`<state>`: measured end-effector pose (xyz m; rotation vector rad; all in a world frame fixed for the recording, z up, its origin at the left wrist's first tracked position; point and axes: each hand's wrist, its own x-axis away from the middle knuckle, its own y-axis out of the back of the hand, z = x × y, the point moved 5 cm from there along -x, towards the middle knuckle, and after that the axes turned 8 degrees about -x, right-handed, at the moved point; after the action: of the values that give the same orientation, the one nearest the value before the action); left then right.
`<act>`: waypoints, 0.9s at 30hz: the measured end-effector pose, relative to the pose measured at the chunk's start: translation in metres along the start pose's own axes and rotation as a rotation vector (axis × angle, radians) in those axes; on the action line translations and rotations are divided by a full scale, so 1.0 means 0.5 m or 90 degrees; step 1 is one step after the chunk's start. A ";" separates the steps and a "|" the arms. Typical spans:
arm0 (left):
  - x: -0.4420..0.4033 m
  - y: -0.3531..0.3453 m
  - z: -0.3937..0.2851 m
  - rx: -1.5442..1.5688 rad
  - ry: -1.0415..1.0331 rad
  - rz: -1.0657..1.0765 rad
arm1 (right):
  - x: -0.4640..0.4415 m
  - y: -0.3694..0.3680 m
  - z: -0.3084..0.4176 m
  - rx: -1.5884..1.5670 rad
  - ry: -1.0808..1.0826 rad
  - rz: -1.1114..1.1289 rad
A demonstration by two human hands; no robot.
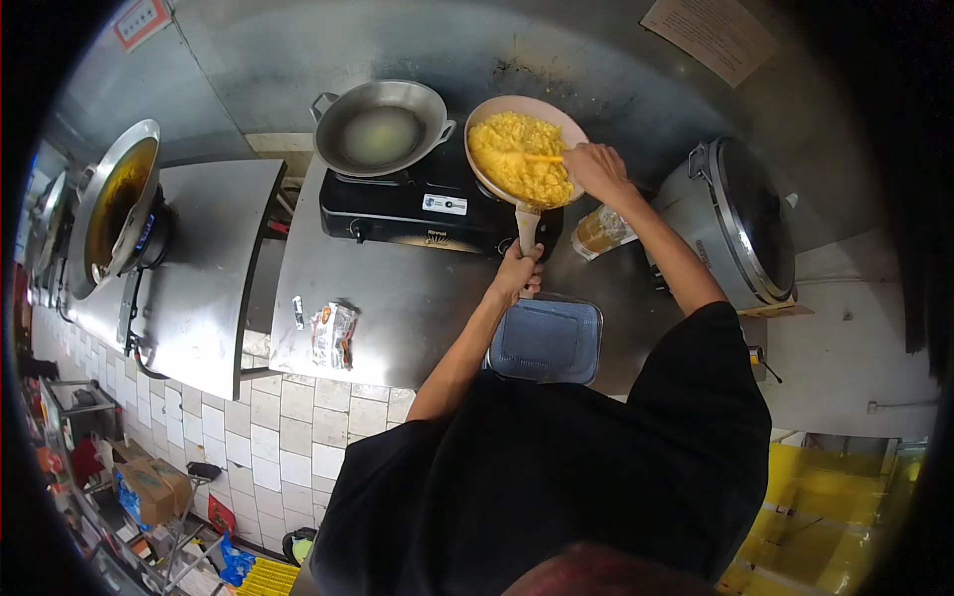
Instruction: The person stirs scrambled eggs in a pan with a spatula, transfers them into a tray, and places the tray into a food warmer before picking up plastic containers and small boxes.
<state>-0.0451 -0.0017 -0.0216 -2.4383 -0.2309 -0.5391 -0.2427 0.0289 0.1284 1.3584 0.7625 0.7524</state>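
A light-coloured frying pan (571, 121) sits on the right burner of a black two-burner gas stove (397, 204). Yellow scrambled eggs (512, 149) fill much of it. My left hand (518, 272) is wrapped round the pan's pale handle (527, 226). In my right hand (596, 169), at the pan's right rim, is a yellow-orange stirring utensil (542, 158); its far end is buried in the eggs, so its kind is hidden. Below my left hand lies a clear plastic container (545, 341) on the steel counter.
On the left burner stands a two-handled wok (338, 149) with cloudy liquid. A jar with brown contents (598, 234) leans right of the stove, near a large lidded cooker (720, 219). A plastic packet (333, 334) lies front left. Another wok (124, 209) stands far left.
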 end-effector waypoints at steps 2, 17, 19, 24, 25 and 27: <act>-0.001 -0.003 0.000 0.000 -0.003 -0.003 | 0.012 -0.008 0.018 -0.062 0.040 0.033; -0.042 -0.042 -0.002 0.016 -0.031 0.023 | 0.118 0.104 -0.013 -0.115 -0.085 -0.053; -0.055 -0.037 0.007 0.018 -0.032 0.035 | 0.139 0.040 -0.042 -0.192 -0.043 -0.095; -0.218 0.013 0.135 0.230 -0.134 0.287 | 0.208 -0.100 -0.049 -0.426 -0.112 -0.181; -0.178 0.000 0.098 0.156 -0.175 0.241 | 0.226 -0.145 -0.060 -0.451 -0.103 -0.209; -0.115 -0.019 0.070 0.016 -0.079 0.063 | 0.257 -0.225 -0.067 -0.496 -0.111 -0.202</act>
<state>-0.0885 0.0254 -0.0668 -2.4458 -0.1656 -0.3404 -0.1959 0.1468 0.0092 0.5704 0.4498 0.5748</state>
